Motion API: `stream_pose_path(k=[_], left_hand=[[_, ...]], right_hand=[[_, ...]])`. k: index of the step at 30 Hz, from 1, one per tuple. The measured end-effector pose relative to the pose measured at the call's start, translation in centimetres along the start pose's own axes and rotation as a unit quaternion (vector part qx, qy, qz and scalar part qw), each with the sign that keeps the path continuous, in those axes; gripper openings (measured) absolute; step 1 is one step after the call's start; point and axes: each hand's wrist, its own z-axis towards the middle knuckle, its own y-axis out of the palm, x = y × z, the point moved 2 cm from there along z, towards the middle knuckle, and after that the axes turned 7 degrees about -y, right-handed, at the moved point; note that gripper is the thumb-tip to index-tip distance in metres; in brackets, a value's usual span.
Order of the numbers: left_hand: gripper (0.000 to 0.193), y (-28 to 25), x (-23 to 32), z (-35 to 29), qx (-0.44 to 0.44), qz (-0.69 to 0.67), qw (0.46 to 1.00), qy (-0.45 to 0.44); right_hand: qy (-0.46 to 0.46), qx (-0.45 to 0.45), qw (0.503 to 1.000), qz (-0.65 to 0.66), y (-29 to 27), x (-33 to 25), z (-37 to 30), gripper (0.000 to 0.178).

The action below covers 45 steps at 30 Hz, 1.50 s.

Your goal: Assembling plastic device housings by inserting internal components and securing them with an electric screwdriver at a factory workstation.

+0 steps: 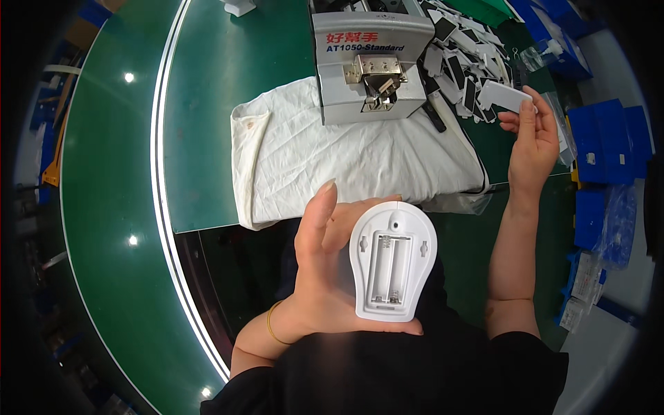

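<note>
Close to my body, my left hand grips a white plastic housing, rounded at the top and narrower below. Its back faces up, showing a bare two-cell battery compartment with metal contacts, a screw hole above and a keyhole slot on each side. Out to the far right, my right hand pinches a small white flat cover between thumb and fingers. That hand is beside a heap of white and black flat pieces on the green table.
A grey machine with a metal fixture on its front stands on a white cloth. Blue bins line the right side, with clear plastic bags nearby. A bright light strip runs along the green surface at left.
</note>
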Motion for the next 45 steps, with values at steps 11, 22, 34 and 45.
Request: stream_pose_path(k=[11, 22, 34, 45], left_hand=[[0.139, 0.0, -4.3, -0.2, 0.052, 0.098, 0.993, -0.039], [0.137, 0.7, -5.3, -0.6, 0.010, 0.144, 0.987, -0.067], [0.130, 0.7, -5.3, -0.5, 0.060, 0.177, 0.982, -0.002], [0.085, 0.6, -3.4, 0.6, -0.001, -0.106, 0.975, -0.196]], right_hand=[[0.054, -0.102, 0.983, 0.145, 0.3, -2.0, -2.8, 0.029], [0.114, -0.385, 0.901, 0.167, 4.6, -8.1, -9.1, 0.032], [0.067, -0.418, 0.900, 0.107, 4.9, -7.0, -10.0, 0.051], [0.173, -0.353, 0.873, 0.290, 4.9, -5.8, -11.5, 0.076]])
